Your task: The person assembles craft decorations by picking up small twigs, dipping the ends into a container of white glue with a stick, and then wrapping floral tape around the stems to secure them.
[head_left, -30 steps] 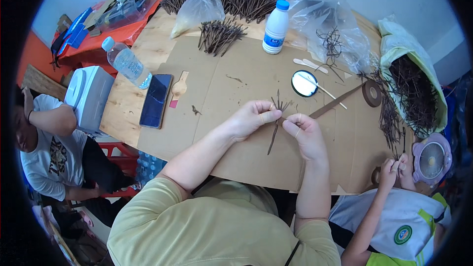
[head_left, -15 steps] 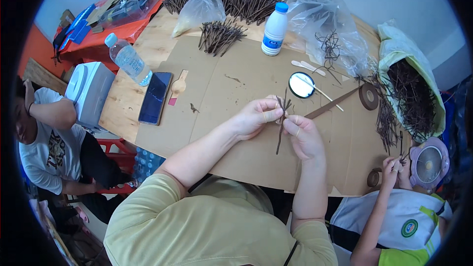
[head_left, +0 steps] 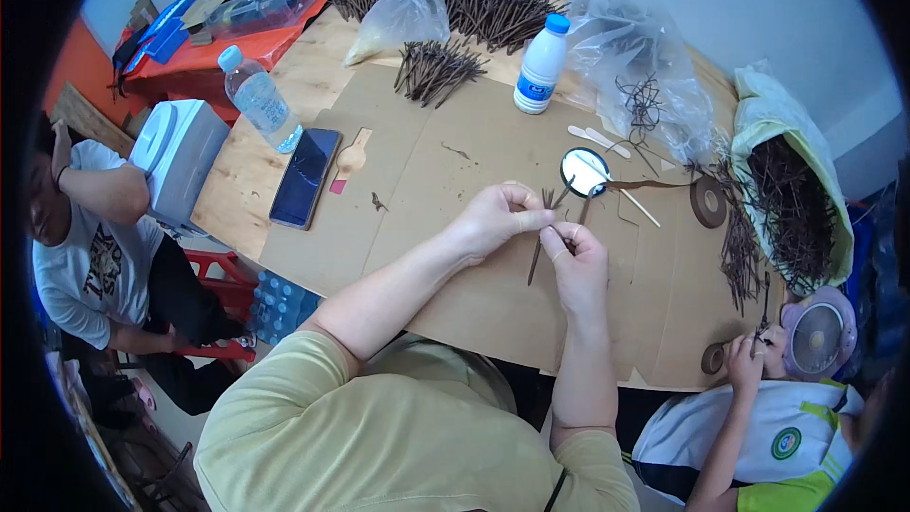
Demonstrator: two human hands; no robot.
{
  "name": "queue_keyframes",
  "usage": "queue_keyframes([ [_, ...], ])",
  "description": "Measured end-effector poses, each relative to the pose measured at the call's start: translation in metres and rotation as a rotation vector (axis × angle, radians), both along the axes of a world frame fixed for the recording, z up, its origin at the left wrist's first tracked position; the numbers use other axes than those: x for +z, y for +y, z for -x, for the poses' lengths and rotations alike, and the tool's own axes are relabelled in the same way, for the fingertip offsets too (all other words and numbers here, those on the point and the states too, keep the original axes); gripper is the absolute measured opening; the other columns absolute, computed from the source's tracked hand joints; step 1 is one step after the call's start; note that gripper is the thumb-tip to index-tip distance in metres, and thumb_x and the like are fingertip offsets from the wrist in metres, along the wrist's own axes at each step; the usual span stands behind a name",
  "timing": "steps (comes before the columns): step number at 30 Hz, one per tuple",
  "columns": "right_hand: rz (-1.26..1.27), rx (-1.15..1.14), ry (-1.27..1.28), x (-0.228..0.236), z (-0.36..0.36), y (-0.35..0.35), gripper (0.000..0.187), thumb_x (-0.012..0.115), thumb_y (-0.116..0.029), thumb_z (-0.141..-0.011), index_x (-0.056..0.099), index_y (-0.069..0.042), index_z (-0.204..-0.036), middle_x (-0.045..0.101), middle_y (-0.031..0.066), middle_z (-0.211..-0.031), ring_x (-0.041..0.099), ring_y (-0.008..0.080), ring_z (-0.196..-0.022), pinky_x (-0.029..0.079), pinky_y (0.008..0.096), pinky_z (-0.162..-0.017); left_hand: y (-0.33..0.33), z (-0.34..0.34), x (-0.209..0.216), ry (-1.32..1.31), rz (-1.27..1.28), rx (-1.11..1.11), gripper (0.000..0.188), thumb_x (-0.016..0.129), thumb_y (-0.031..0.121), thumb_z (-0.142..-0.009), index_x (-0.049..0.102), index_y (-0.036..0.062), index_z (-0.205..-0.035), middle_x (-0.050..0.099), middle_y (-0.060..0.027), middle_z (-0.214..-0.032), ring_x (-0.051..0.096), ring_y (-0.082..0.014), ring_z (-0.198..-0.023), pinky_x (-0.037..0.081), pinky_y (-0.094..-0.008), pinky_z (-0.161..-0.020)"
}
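Both hands [head_left: 500,225] pinch a branched brown twig [head_left: 536,261], long axis running near-to-far, forked tips [head_left: 549,198] pointing away, stem [head_left: 532,278] nearest

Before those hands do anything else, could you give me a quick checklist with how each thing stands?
1. Twig bundle pinched by left hand and right hand: ok.
2. Brown tape strip running from its roll toward the right hand: ok.
3. Tape secured on the stem: cannot tell, fingers hide it.
4. View of the whitish round dish unobstructed: not ok, a thin stick crosses it.
5. White bottle upright and capped: ok.
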State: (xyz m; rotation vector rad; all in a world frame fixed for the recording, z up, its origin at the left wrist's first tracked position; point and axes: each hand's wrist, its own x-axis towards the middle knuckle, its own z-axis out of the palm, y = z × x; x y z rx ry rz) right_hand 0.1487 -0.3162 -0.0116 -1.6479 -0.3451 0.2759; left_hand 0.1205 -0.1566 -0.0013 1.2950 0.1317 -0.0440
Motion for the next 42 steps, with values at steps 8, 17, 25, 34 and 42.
queue_keyframes([
  [8, -0.082, 0.1, 0.187, 0.007, -0.004, -0.006, 0.01, 0.062, -0.007, -0.083, 0.061, -0.001, -0.09, 0.059, -0.0013, -0.08, 0.051, 0.0041, -0.071, 0.042, 0.0186, -0.065, 0.018, -0.003, -0.008, -0.106, -0.059, -0.095, 0.013, 0.064, 0.015, -0.082, 0.063, 0.0036, -0.076, 0.048, 0.0006, -0.089, 0.044, -0.0093, -0.092, 0.034, -0.0249, -0.085],
  [17, -0.2, 0.183, 0.358, 0.012, -0.002, -0.004, 0.016, 0.057, -0.005, -0.086, 0.06, 0.002, -0.1, 0.061, 0.0013, -0.089, 0.054, 0.0056, -0.081, 0.043, 0.0193, -0.075, 0.006, 0.0, -0.02, -0.106, 0.384, -0.207, 0.017, 0.06, 0.02, -0.085, 0.064, 0.0038, -0.084, 0.054, 0.0005, -0.089, 0.046, -0.0106, -0.093, 0.035, -0.0262, -0.087],
  [25, -0.37, 0.255, 0.405, 0.007, -0.007, -0.008, 0.012, 0.055, -0.007, -0.087, 0.06, 0.0, -0.096, 0.061, 0.0027, -0.089, 0.054, 0.0083, -0.079, 0.041, 0.0223, -0.076, -0.002, -0.001, -0.022, -0.091, 0.568, -0.245, 0.021, 0.058, 0.024, -0.087, 0.062, 0.0045, -0.094, 0.06, -0.0017, -0.088, 0.053, -0.0103, -0.085, 0.042, -0.0276, -0.08],
  [34, -0.061, 0.069, 0.148, 0.007, 0.002, 0.002, 0.013, 0.06, -0.007, -0.085, 0.059, 0.001, -0.094, 0.059, -0.0002, -0.084, 0.05, 0.004, -0.074, 0.041, 0.0182, -0.067, -0.003, 0.0, -0.012, 0.04, 0.287, -0.065, 0.012, 0.067, 0.016, -0.081, 0.06, 0.0063, -0.08, 0.054, 0.0009, -0.088, 0.049, -0.007, -0.086, 0.039, -0.0242, -0.081],
  [42, -0.101, 0.181, 0.291, 0.013, -0.003, -0.006, 0.015, 0.059, -0.006, -0.085, 0.059, 0.002, -0.099, 0.06, 0.0001, -0.087, 0.052, 0.0051, -0.076, 0.043, 0.0193, -0.071, 0.005, -0.001, -0.019, -0.173, 0.103, -0.083, 0.014, 0.059, 0.018, -0.087, 0.065, 0.0057, -0.083, 0.051, 0.0009, -0.088, 0.047, -0.0102, -0.085, 0.036, -0.0254, -0.085],
])
